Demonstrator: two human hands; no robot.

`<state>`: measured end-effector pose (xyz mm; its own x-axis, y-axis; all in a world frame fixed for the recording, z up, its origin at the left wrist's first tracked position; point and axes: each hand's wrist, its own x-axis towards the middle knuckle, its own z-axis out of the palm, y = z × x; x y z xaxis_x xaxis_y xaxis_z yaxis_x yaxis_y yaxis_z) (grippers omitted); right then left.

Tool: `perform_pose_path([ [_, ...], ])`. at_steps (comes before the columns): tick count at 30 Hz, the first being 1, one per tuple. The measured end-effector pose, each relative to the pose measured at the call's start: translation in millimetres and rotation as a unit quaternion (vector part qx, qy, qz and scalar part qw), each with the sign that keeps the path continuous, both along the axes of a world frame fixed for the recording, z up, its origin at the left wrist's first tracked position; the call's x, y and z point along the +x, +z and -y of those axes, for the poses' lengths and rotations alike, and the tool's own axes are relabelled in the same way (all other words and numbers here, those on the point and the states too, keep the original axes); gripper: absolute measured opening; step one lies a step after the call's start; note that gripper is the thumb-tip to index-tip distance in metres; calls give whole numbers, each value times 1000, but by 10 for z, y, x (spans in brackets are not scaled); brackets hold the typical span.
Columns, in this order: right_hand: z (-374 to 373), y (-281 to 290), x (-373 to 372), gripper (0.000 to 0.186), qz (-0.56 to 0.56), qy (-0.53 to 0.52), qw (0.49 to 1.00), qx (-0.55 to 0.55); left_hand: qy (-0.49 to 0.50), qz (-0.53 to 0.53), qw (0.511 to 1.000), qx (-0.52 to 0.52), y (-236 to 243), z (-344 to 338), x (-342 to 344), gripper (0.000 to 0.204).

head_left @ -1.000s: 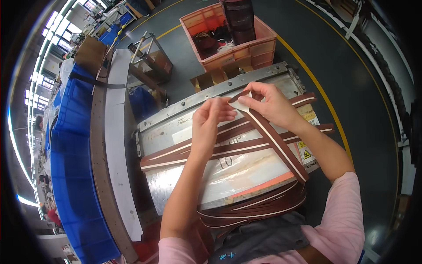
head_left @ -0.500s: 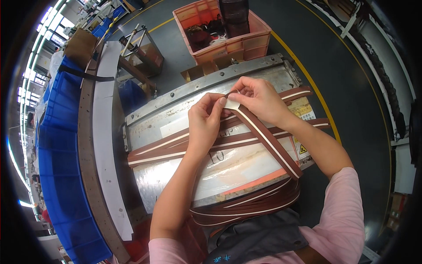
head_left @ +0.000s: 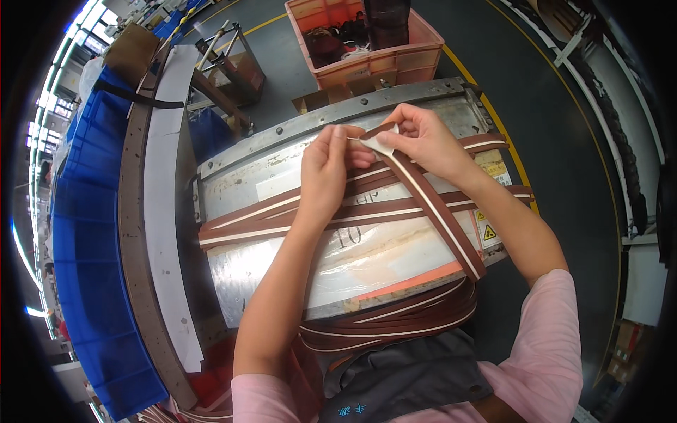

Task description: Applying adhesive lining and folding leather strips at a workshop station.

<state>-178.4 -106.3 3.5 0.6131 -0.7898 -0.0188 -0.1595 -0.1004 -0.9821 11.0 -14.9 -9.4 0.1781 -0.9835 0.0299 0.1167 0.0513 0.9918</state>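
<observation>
A brown strap (head_left: 436,210) with a white centre stripe runs from my fingers toward me over the metal work surface. My right hand (head_left: 429,146) is closed in a pinch on its folded end, where a pale patch (head_left: 379,145) shows, probably the underside. Just left of it my left hand (head_left: 326,163) is closed too, thumb against forefinger. A thin white strand (head_left: 355,139) stretches from those fingertips to the strap end. More lengths of striped strap (head_left: 282,224) lie across the surface below my hands.
A looped bundle of strap (head_left: 395,321) hangs at the near edge by my apron. Blue bins (head_left: 92,275) line the left side beside a white ledge (head_left: 166,233). Beyond the metal surface (head_left: 296,275) stands an orange crate (head_left: 381,67) with dark items.
My hands have drawn slightly apart at the strap end, the left one moving left and turning. The thin white strand now shows between them. The whole view has shifted a little.
</observation>
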Motion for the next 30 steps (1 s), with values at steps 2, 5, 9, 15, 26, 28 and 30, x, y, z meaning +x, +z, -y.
perform_pose_path([
  [2, -34, -24, 26, 19, 34, -24, 999, 14, 30, -62, 997, 30, 38, 18, 17, 31],
  [5, -29, -83, 49, 20, 28, -35, 999, -7, 23, 25, 999, 14, 4, 8, -16, 26],
  [9, -40, -118, 93, 22, 33, -17, 999, -32, 47, 124, 991, -21, -25, -1, -55, 16],
  [15, -91, -69, 109, 31, -29, 2, 998, -53, 65, 120, 991, -7, 30, 18, -62, 14],
  [26, -104, -28, 128, 18, -15, -5, 999, -46, 16, 112, 993, -32, -54, 52, 54, 18],
  [28, -22, -29, 64, 18, 14, -9, 1000, -13, 26, 129, 991, -7, -54, 66, 37, 18],
  [30, -29, -7, 59, 18, 46, -6, 999, 20, 38, 123, 992, -12, -46, 42, 26, 17],
])
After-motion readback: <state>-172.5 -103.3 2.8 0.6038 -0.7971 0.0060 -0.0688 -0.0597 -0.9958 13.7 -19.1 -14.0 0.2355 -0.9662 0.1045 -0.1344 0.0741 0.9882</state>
